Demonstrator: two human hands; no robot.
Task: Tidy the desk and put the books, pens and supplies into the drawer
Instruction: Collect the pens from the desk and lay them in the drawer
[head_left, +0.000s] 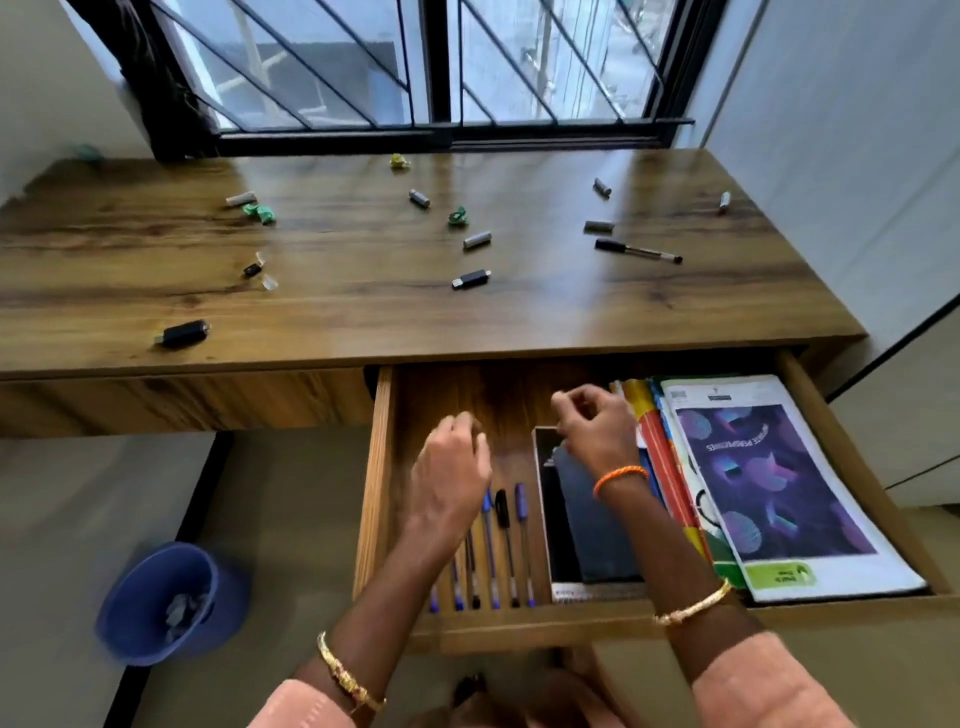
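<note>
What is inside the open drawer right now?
In the drawer: a row of pens on the left, a dark notebook in the middle, stacked books at right. The left hand and right hand cover parts of the pens and notebook.

Drawer open, partly filled
Pens (506, 540) lie in the drawer (376, 483) beside stacked books (769, 488); a marker (638, 251) lies on the table (332, 291).
</note>
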